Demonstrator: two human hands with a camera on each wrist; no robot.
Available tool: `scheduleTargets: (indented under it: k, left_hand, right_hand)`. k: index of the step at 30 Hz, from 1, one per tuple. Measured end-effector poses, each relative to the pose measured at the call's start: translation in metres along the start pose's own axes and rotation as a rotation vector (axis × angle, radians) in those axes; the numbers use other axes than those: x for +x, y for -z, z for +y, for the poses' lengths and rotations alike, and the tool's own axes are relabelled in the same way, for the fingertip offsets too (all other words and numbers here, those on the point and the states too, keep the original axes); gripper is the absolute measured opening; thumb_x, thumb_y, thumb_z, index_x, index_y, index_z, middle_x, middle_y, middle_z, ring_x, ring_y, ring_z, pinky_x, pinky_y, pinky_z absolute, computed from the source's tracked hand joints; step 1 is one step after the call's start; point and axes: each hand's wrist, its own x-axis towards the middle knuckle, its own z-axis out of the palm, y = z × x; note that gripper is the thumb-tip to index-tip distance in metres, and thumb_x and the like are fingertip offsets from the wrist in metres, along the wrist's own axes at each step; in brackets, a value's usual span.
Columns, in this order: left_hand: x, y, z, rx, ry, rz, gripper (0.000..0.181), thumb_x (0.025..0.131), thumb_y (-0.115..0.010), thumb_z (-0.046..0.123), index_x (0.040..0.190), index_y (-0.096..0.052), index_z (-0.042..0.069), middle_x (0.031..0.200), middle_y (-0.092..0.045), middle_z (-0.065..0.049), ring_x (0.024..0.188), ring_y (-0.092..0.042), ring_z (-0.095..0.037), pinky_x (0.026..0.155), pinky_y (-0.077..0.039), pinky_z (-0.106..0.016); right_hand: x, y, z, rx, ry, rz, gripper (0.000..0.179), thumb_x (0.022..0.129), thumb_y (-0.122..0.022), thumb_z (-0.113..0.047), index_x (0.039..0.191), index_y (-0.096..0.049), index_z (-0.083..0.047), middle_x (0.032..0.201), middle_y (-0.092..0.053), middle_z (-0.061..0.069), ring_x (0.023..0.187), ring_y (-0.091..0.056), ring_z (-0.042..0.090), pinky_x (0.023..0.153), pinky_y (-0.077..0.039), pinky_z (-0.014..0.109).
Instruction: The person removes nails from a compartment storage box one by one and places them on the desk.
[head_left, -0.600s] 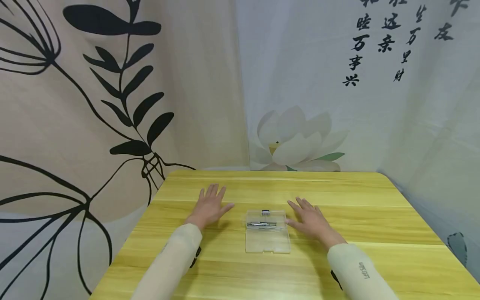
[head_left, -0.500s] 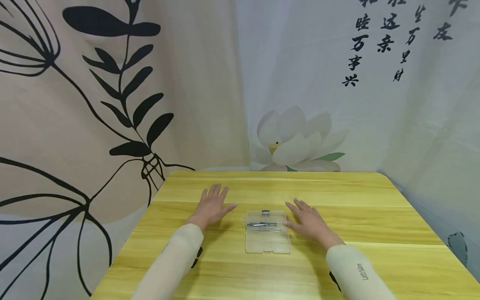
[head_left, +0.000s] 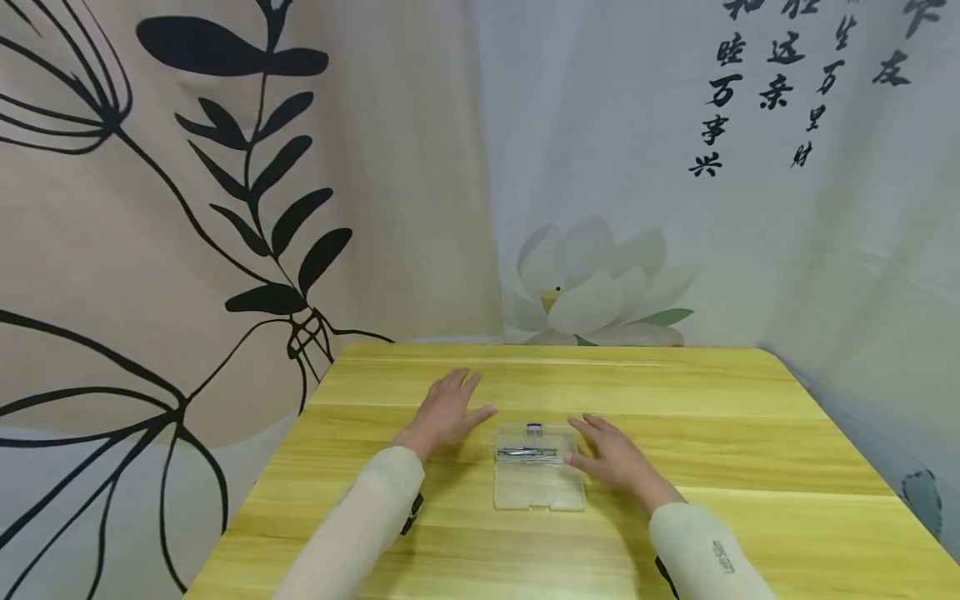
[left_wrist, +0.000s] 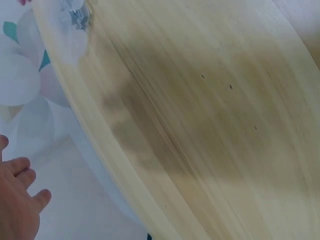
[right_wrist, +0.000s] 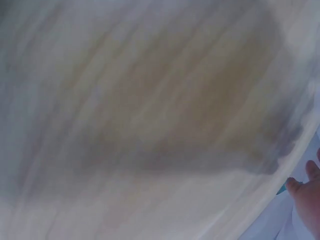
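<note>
Left grip [head_left: 444,417] and right grip [head_left: 617,458] are loosely spread, holding nothing, either side of an unfolded clear case [head_left: 538,487] on the bench [head_left: 675,383]; whether the right one touches its edge cannot be told. Slender metal pieces [head_left: 525,452] inside are indistinct, and the left-wrist view crops the case. Lettering [head_left: 722,557] on the right sleeve [head_left: 697,533] blurs; the backdrop's [head_left: 645,167] cut-off calligraphy [head_left: 714,129] includes 万事兴.

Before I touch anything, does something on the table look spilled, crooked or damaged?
Nothing stands out. The clear box lies open, roughly square to the table, and the thin metallic pieces lie together in its far half. No spill shows; small cracks would be too fine to tell.
</note>
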Motion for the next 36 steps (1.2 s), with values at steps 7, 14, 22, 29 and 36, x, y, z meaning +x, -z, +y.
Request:
scheduleTargets:
  k: [7, 14, 22, 29, 36]
  left_hand:
    - [0.001, -0.003, 0.006, -0.142, -0.007, -0.003, 0.076, 0.099, -0.05, 0.057, 0.157, -0.028, 0.014, 0.16, -0.026, -0.015, 0.146, -0.023, -0.033, 0.115, -0.021, -0.054]
    - [0.002, -0.006, 0.015, -0.291, -0.035, -0.057, 0.074, 0.097, -0.057, 0.053, 0.156, -0.031, 0.017, 0.158, -0.03, -0.012, 0.145, -0.027, -0.032, 0.113, -0.027, -0.053]
    - [0.005, -0.012, 0.021, -0.429, -0.06, -0.083, 0.066, 0.097, -0.063, 0.042, 0.151, -0.041, 0.013, 0.151, -0.043, -0.01, 0.138, -0.04, -0.031, 0.109, -0.035, -0.049]
    - [0.004, -0.02, 0.029, -0.507, -0.079, -0.101, 0.059, 0.098, -0.065, 0.033, 0.148, -0.046, 0.009, 0.145, -0.05, -0.01, 0.132, -0.047, -0.029, 0.106, -0.039, -0.047]
    - [0.005, -0.025, 0.036, -0.499, -0.09, -0.104, 0.054, 0.098, -0.065, 0.034, 0.144, -0.052, 0.01, 0.142, -0.053, -0.008, 0.128, -0.05, -0.028, 0.104, -0.041, -0.046]
  right_hand:
    - [-0.003, -0.008, -0.001, 0.048, -0.022, -0.012, 0.067, 0.096, -0.064, -0.043, 0.149, -0.044, -0.008, 0.154, -0.033, 0.026, 0.138, -0.03, 0.05, 0.106, -0.026, 0.068]
    - [-0.004, -0.014, -0.001, 0.075, -0.054, -0.005, 0.064, 0.096, -0.064, -0.043, 0.149, -0.046, -0.011, 0.153, -0.034, 0.025, 0.138, -0.032, 0.049, 0.105, -0.027, 0.068]
    - [-0.003, -0.019, -0.005, 0.055, -0.069, 0.021, 0.057, 0.096, -0.065, -0.04, 0.144, -0.053, -0.012, 0.145, -0.048, 0.019, 0.133, -0.041, 0.045, 0.106, -0.031, 0.064]
    - [-0.002, -0.024, -0.005, 0.037, -0.064, 0.046, 0.051, 0.095, -0.067, -0.034, 0.14, -0.056, -0.011, 0.138, -0.056, 0.016, 0.128, -0.049, 0.042, 0.104, -0.035, 0.06]
    - [-0.003, -0.023, -0.006, 0.039, -0.093, 0.06, 0.049, 0.095, -0.068, -0.034, 0.138, -0.058, -0.012, 0.139, -0.055, 0.019, 0.129, -0.046, 0.047, 0.104, -0.033, 0.064]
